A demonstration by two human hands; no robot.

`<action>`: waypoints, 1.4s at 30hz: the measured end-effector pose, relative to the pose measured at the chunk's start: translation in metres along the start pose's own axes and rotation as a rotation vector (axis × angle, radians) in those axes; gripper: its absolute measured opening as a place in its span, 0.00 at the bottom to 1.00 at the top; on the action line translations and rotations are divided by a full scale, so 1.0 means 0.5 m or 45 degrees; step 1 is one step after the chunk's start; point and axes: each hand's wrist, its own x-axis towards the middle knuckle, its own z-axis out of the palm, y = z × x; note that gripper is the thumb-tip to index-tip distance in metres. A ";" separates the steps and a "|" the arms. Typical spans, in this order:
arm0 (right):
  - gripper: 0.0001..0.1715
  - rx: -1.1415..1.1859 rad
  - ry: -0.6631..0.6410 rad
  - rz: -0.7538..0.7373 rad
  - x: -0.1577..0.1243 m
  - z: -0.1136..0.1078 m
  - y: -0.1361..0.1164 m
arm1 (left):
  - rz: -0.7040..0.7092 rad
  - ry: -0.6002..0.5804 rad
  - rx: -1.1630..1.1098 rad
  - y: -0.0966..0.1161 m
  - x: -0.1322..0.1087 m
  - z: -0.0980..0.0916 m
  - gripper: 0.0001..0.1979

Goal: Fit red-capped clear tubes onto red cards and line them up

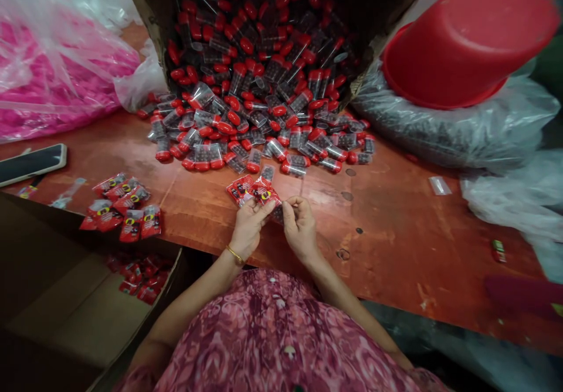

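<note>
The left hand (248, 228) and right hand (300, 228) pinch a red printed packet (259, 191), its writing unreadable. Red-capped clear tubes (246, 128) spill from a tilted carton (147, 23) just beyond, across the surface (396, 228).

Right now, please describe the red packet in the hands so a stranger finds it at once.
On the orange table, find the heap of red-capped tubes. Below it, the left hand and right hand pinch the red packet in their fingers, unlike the loose packets at left.

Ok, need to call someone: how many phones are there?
1: a phone on the table, left of the red packets. More could hide under the plastic.
</note>
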 end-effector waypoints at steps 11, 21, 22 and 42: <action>0.13 0.133 0.078 0.141 0.002 0.023 0.004 | 0.053 -0.088 0.079 0.000 0.005 -0.002 0.17; 0.10 0.021 0.056 -0.019 0.007 0.016 -0.011 | 0.204 -0.085 0.166 -0.009 0.003 -0.013 0.17; 0.09 -0.016 0.037 -0.056 0.007 0.015 -0.010 | 0.189 -0.068 0.146 -0.003 0.007 -0.012 0.17; 0.12 0.086 -0.158 -0.045 -0.011 0.013 0.000 | 0.160 -0.103 0.034 0.003 0.006 0.005 0.13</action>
